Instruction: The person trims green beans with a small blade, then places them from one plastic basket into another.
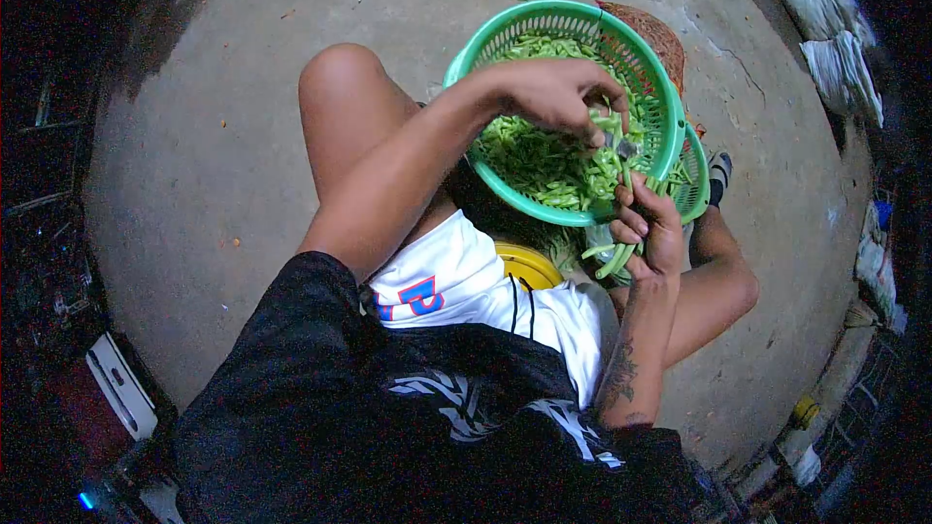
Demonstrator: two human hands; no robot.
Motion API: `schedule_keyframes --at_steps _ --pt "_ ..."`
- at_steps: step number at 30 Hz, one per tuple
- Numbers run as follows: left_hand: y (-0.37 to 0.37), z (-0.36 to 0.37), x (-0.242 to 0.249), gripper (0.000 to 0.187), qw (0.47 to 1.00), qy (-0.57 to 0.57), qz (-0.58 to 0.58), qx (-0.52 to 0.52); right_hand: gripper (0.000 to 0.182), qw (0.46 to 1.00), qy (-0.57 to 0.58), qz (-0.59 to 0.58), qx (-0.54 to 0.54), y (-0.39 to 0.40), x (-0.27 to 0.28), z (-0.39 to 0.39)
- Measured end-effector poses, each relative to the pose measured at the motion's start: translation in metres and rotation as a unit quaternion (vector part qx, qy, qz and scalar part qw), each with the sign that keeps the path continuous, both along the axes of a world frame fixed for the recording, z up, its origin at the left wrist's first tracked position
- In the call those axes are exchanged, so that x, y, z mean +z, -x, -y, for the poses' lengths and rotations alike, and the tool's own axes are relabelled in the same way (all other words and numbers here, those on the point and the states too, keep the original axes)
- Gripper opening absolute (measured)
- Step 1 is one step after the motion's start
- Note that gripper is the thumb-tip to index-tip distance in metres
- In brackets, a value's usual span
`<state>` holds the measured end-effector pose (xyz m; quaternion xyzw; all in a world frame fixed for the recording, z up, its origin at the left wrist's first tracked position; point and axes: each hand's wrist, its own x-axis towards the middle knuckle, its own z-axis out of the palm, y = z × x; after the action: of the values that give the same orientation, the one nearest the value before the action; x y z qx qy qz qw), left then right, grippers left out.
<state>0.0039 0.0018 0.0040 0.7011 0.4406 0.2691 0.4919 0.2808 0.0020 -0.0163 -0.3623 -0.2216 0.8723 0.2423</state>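
Observation:
A large green plastic basket (466, 63) holds a heap of cut green beans (553, 150). My left hand (558, 97) reaches over it from the left, palm down. Its thumb and fingers are closed around a small grey metal blade (626, 147), partly hidden by the fingers. Just below, at the basket's near right rim, my right hand (646, 223) is turned palm up and wrapped around a bunch of long green beans (616, 260). Their lower ends hang out beneath the fist, while the upper ends stick up beside the blade.
Under the big basket's right side is a second green basket (701, 180) with more green pieces. A reddish-brown mesh sack (650, 39) lies behind. Something round and yellow (529, 267) is between my legs. White sacks (840, 73) lie at the far right on the concrete floor (233, 136).

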Motion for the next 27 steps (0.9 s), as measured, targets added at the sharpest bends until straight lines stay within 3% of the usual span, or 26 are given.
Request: schedule_keyframes --at_steps 2,4,7,11,14,16,18,20,23,26,27 --pt "0.01 -0.005 -0.008 0.038 0.998 0.017 0.068 -0.009 0.015 1.0 0.013 -0.01 -0.012 -0.001 0.001 0.001" --pt "0.021 -0.01 -0.013 0.037 0.999 0.001 0.044 -0.007 0.015 1.0 0.006 -0.017 -0.005 -0.001 0.001 -0.001" --pt "0.028 -0.008 -0.009 0.041 0.991 0.073 0.096 0.055 0.016 1.0 -0.016 0.004 -0.002 0.001 0.005 0.0" --pt "0.002 0.002 0.003 0.039 1.0 0.009 0.017 -0.004 0.018 1.0 -0.011 -0.006 -0.006 0.002 0.002 0.003" --pt "0.003 -0.002 -0.01 0.038 0.991 0.035 0.129 -0.018 0.018 1.0 -0.011 -0.001 -0.003 0.0 0.002 0.002" --pt "0.019 -0.006 -0.007 0.037 0.997 -0.001 0.078 0.001 0.016 1.0 -0.006 -0.008 -0.003 0.0 0.003 0.001" --pt "0.03 -0.007 -0.004 0.039 0.98 0.142 0.13 0.055 0.016 1.0 0.006 -0.019 -0.014 0.001 0.004 0.002" --pt "0.019 -0.01 -0.015 0.044 0.997 0.007 0.075 0.029 0.016 1.0 -0.002 -0.008 -0.024 0.004 0.003 0.002" --pt "-0.008 0.004 0.0 0.044 1.0 0.019 -0.002 -0.001 0.016 0.999 -0.01 0.0 -0.031 0.009 0.001 0.002" --pt "0.011 -0.007 -0.013 0.042 0.997 0.008 0.073 0.03 0.016 1.0 -0.013 -0.002 -0.018 0.007 0.004 0.003" --pt "0.022 -0.007 -0.007 0.039 0.989 0.099 0.091 0.053 0.016 1.0 -0.013 -0.009 -0.015 0.005 0.004 0.002"
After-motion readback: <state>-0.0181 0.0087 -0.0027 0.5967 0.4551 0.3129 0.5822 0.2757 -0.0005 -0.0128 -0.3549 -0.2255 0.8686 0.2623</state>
